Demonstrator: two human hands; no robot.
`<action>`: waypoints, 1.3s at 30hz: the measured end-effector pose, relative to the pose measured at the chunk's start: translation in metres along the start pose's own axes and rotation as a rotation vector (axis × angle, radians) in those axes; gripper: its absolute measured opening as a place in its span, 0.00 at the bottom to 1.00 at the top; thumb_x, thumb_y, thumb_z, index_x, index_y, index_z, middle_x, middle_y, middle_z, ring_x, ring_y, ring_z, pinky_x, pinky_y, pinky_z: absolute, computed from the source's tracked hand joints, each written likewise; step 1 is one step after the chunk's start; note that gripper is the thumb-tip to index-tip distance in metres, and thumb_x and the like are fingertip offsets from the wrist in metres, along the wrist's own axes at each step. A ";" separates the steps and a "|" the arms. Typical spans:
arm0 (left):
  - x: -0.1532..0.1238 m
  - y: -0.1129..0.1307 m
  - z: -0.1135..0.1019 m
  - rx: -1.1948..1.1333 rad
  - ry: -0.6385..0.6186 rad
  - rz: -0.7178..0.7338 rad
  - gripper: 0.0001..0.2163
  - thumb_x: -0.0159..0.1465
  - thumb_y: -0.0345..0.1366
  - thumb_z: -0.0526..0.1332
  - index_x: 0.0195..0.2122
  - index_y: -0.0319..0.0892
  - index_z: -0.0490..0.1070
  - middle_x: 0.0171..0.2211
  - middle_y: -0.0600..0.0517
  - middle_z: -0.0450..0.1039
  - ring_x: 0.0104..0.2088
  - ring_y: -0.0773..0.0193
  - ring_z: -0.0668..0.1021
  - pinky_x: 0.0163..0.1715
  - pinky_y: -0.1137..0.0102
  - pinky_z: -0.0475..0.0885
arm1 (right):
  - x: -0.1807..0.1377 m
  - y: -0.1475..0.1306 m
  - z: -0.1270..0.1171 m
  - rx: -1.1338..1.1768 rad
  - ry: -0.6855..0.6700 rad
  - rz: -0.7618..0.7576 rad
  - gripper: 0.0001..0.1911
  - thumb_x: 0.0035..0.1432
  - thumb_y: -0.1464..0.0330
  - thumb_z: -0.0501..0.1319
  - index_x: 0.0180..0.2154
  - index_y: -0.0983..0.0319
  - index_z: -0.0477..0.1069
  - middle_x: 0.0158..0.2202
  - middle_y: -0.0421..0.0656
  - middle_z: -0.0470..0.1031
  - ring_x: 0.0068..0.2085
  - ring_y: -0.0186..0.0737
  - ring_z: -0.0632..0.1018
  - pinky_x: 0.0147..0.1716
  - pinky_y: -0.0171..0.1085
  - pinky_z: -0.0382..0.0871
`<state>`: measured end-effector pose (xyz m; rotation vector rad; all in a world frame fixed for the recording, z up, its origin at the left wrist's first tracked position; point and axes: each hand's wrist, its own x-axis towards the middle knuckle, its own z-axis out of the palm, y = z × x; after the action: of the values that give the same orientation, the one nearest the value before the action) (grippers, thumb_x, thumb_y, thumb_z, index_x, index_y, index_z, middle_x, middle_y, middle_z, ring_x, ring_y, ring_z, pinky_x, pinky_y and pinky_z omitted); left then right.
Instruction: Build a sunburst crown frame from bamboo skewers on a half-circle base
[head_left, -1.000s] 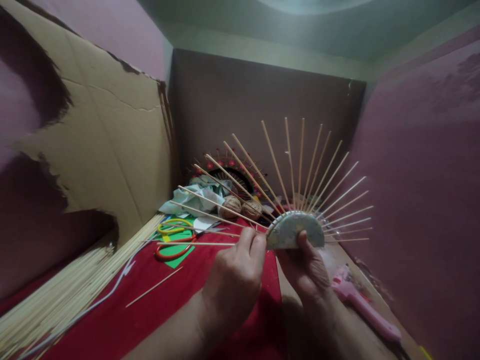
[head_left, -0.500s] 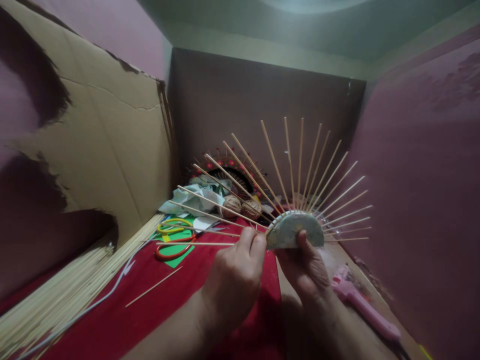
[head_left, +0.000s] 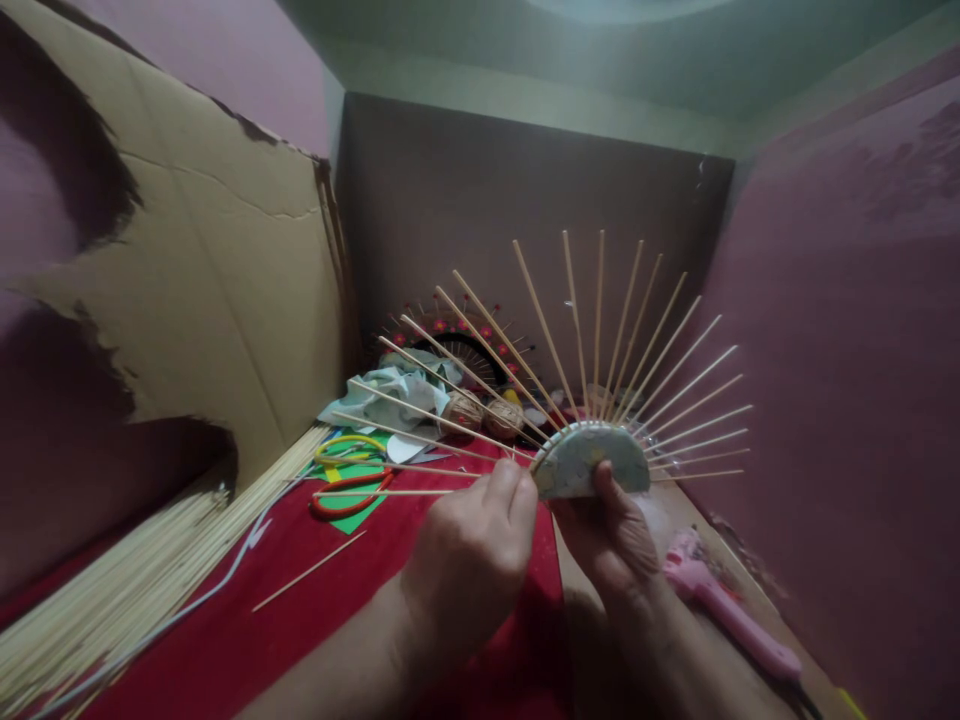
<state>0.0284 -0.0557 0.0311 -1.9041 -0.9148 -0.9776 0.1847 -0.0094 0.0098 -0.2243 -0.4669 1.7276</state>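
Note:
A pale half-round piece (head_left: 589,462) with a faint pattern is held up in front of me, its flat edge down. Thin bamboo sticks (head_left: 598,320) fan out from its curved rim like rays. My right hand (head_left: 619,550) grips it from below, thumb pressed on its near face. At its left end my left hand (head_left: 476,545) is closed, fingertips pinched together beside the rim. The lowest left bamboo stick (head_left: 390,493) runs into those fingers, which hide its inner end.
A pink glue gun (head_left: 731,620) lies at right. Orange-handled scissors (head_left: 349,507) and yellow-handled scissors (head_left: 349,440) rest on green sheet (head_left: 352,522) over red cloth (head_left: 315,650). Bundled long sticks (head_left: 150,570) lie left under torn cardboard (head_left: 217,250). Twine balls (head_left: 504,418) and a decorated arch (head_left: 442,325) stand behind.
The fan of sticks has tilted slightly, with the left sticks shifting a little left and the right ones a little right. Both hands keep their hold.

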 end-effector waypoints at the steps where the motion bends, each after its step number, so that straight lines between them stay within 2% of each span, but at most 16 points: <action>1: 0.000 0.000 -0.001 0.007 -0.007 0.011 0.12 0.63 0.22 0.44 0.37 0.34 0.66 0.31 0.43 0.73 0.21 0.63 0.74 0.16 0.70 0.69 | 0.000 0.000 0.000 0.010 0.009 0.009 0.22 0.36 0.71 0.74 0.38 0.60 0.76 0.39 0.40 0.81 0.43 0.38 0.78 0.51 0.39 0.69; 4: 0.001 0.001 -0.003 0.009 -0.030 0.037 0.12 0.62 0.22 0.44 0.36 0.34 0.66 0.30 0.42 0.73 0.21 0.63 0.74 0.15 0.70 0.68 | 0.000 0.000 -0.002 0.035 0.019 0.023 0.21 0.37 0.72 0.74 0.38 0.60 0.76 0.40 0.40 0.80 0.43 0.37 0.78 0.46 0.35 0.72; 10: 0.000 0.001 -0.003 0.010 -0.050 0.051 0.11 0.62 0.22 0.44 0.35 0.34 0.65 0.30 0.42 0.73 0.21 0.62 0.74 0.14 0.69 0.68 | 0.000 -0.001 -0.004 -0.005 0.027 0.030 0.15 0.46 0.70 0.70 0.39 0.60 0.75 0.40 0.40 0.80 0.42 0.35 0.78 0.47 0.35 0.72; 13: -0.002 0.001 0.000 -0.005 -0.055 0.001 0.11 0.63 0.23 0.44 0.38 0.35 0.64 0.31 0.43 0.73 0.20 0.63 0.73 0.14 0.69 0.68 | -0.001 -0.001 -0.001 0.011 0.021 0.017 0.17 0.43 0.70 0.71 0.39 0.59 0.75 0.40 0.39 0.80 0.42 0.36 0.79 0.47 0.36 0.73; 16: -0.003 0.001 0.002 -0.029 -0.051 -0.070 0.11 0.63 0.23 0.44 0.41 0.34 0.63 0.32 0.44 0.72 0.20 0.62 0.73 0.14 0.69 0.68 | 0.000 0.000 0.002 0.031 0.023 0.004 0.21 0.39 0.71 0.73 0.39 0.60 0.75 0.40 0.40 0.80 0.43 0.38 0.79 0.51 0.41 0.70; 18: -0.003 0.002 0.002 -0.025 -0.047 -0.089 0.11 0.63 0.23 0.44 0.42 0.34 0.62 0.31 0.44 0.71 0.21 0.62 0.74 0.14 0.69 0.68 | 0.000 0.001 0.002 0.016 0.020 -0.008 0.20 0.40 0.71 0.73 0.39 0.59 0.75 0.39 0.39 0.81 0.42 0.39 0.79 0.53 0.42 0.69; 23: -0.001 0.004 0.002 -0.039 -0.099 -0.101 0.12 0.63 0.23 0.43 0.43 0.35 0.63 0.31 0.45 0.71 0.21 0.63 0.73 0.15 0.69 0.68 | 0.000 0.003 0.002 -0.040 -0.027 -0.018 0.19 0.42 0.69 0.72 0.39 0.58 0.75 0.37 0.38 0.81 0.43 0.39 0.79 0.54 0.42 0.67; 26: -0.001 0.004 0.002 -0.038 -0.091 -0.093 0.12 0.63 0.24 0.43 0.43 0.35 0.63 0.31 0.45 0.71 0.21 0.62 0.73 0.14 0.68 0.68 | -0.001 0.003 0.002 -0.032 -0.021 -0.002 0.18 0.39 0.70 0.73 0.37 0.59 0.76 0.36 0.39 0.81 0.42 0.39 0.79 0.53 0.42 0.68; 31: -0.001 0.004 0.001 -0.036 -0.081 -0.085 0.12 0.63 0.24 0.43 0.42 0.35 0.63 0.31 0.44 0.71 0.21 0.62 0.73 0.14 0.68 0.68 | -0.001 0.003 0.002 -0.039 -0.033 -0.004 0.15 0.41 0.69 0.72 0.35 0.58 0.76 0.35 0.38 0.81 0.41 0.39 0.79 0.54 0.45 0.67; 35: -0.002 0.005 0.002 -0.068 -0.069 -0.108 0.12 0.63 0.23 0.43 0.43 0.34 0.63 0.31 0.44 0.71 0.22 0.62 0.74 0.15 0.68 0.69 | 0.000 0.003 0.002 -0.023 -0.006 0.004 0.16 0.41 0.69 0.72 0.36 0.59 0.76 0.36 0.39 0.81 0.41 0.39 0.79 0.55 0.45 0.66; 39: -0.003 0.004 0.002 -0.072 -0.099 -0.104 0.12 0.63 0.24 0.44 0.43 0.35 0.63 0.34 0.43 0.71 0.21 0.62 0.74 0.15 0.68 0.70 | -0.002 0.003 0.003 -0.004 -0.001 0.008 0.20 0.37 0.71 0.74 0.36 0.59 0.76 0.37 0.39 0.81 0.42 0.39 0.79 0.54 0.42 0.67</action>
<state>0.0315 -0.0565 0.0263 -1.9972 -1.0581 -0.9958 0.1813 -0.0123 0.0114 -0.2284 -0.4708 1.7351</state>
